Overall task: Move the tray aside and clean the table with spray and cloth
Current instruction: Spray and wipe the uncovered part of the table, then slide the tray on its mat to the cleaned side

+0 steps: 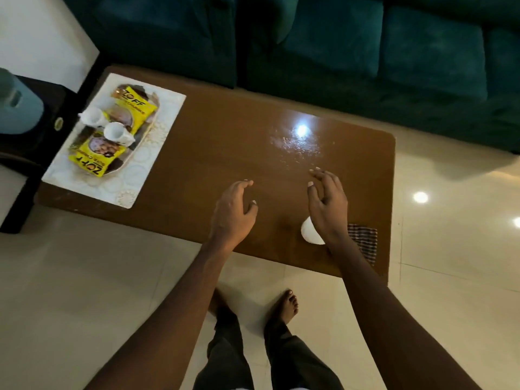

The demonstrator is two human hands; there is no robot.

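A brown wooden table fills the middle of the view. At its left end lies a white patterned mat with a tray on it, bearing two yellow snack packets and two white cups. Wet droplets shine on the tabletop under a light's reflection. My left hand and my right hand hover over the table's near side, fingers loosely spread, holding nothing. A white rounded object sits partly hidden under my right wrist. A checked cloth lies at the near right edge.
A dark green sofa runs along the far side of the table. A dark side table with a grey-blue container stands to the left. Glossy cream floor tiles surround the table, and my bare feet stand at its near edge.
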